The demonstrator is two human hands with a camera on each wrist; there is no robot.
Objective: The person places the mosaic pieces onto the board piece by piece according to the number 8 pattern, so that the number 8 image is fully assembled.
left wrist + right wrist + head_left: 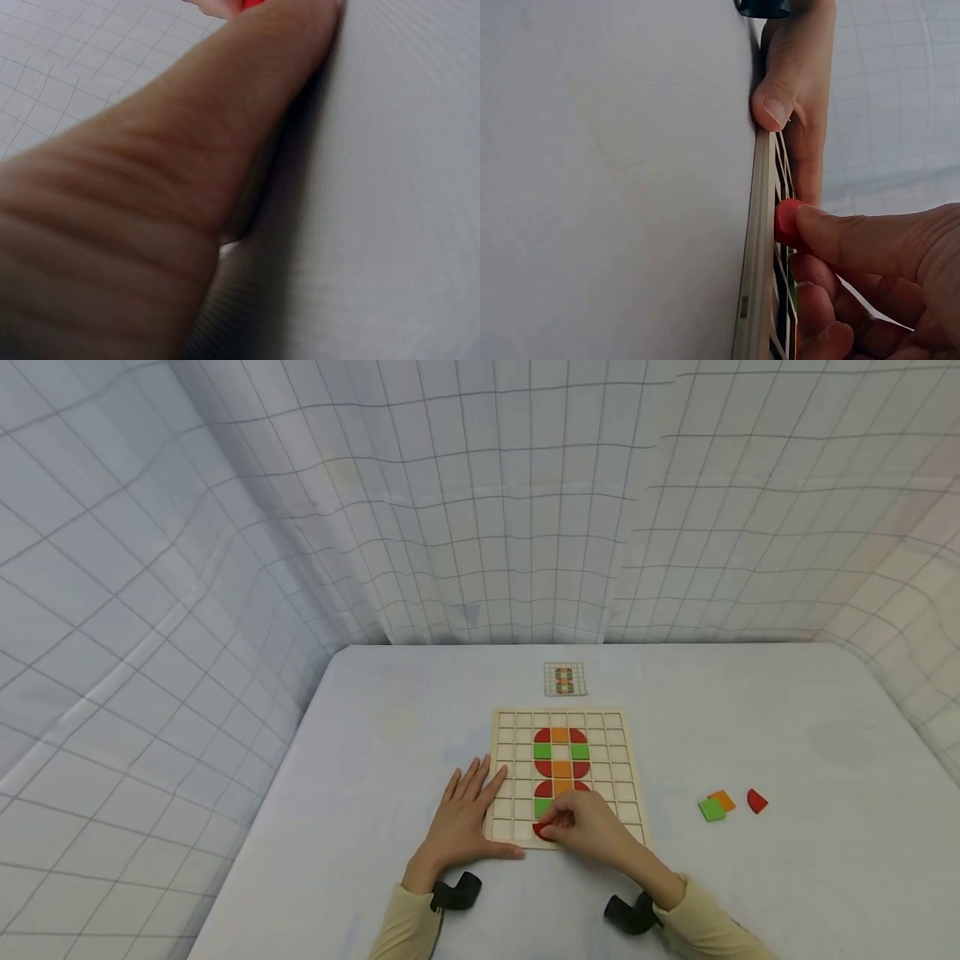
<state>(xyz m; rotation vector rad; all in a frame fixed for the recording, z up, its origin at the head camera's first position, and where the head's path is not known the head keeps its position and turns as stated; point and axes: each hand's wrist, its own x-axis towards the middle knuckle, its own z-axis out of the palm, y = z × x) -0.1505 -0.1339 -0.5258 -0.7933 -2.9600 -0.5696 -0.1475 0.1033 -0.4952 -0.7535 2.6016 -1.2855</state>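
A square wooden grid board [617, 772] lies on the table, with red, orange and green tiles set in its middle columns. My left hand [459, 827] rests with spread fingers at the board's left side, its thumb stretched along the near edge. Between the thumb and fingers of my right hand [596, 837] is a red quarter-circle tile [786, 223], pinched over the nearest row of cells. In the right wrist view the tile stands tilted at the board's rim. The right hand covers some tiles near the board's front.
To the right of the board lie a green square tile [712, 810], an orange square tile [723, 800] partly under it, and a red quarter-circle tile [757, 801]. Behind the board is a small pattern card [565, 679]. Grid-patterned curtains [495, 527] surround the white table [375, 752].
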